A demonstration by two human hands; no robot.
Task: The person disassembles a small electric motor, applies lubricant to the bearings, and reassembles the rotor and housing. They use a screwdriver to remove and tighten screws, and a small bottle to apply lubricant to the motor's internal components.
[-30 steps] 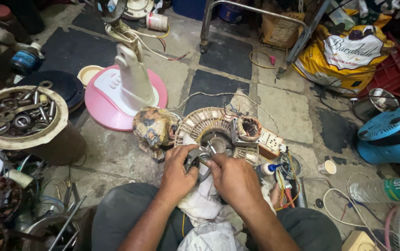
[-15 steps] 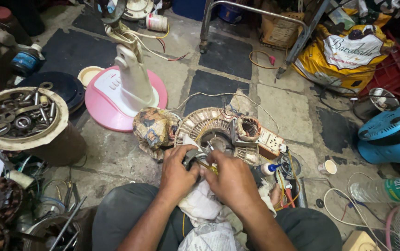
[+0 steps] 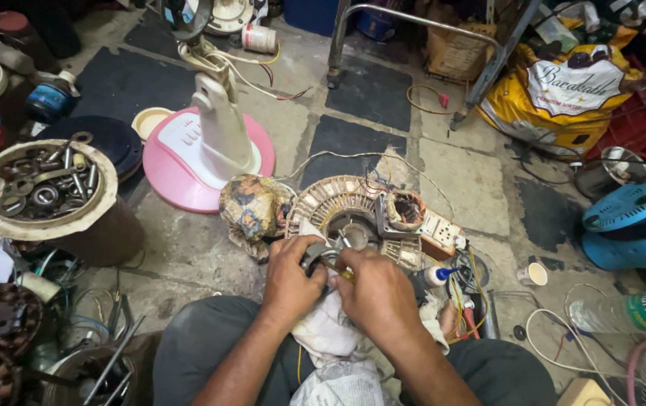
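— Gripping what? 
— Left hand [image 3: 290, 280] is clasping a small metal part [image 3: 314, 254]; right hand [image 3: 377, 295] is pinching a thin tool [image 3: 343, 242] vs. it, over white cloth [image 3: 324, 331].
— Surroundings? 
— Fan motor [image 3: 353, 218] is lying just beyond; pink fan base [image 3: 206, 154] further left.

Soft even daylight, wide-angle edge distortion

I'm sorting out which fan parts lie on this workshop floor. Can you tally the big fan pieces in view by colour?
Pink fan base with its white stand: 1
Blue fan housing, at the right edge: 1
Copper-wound stator, just beyond the left hand and right hand: 1
Total: 3
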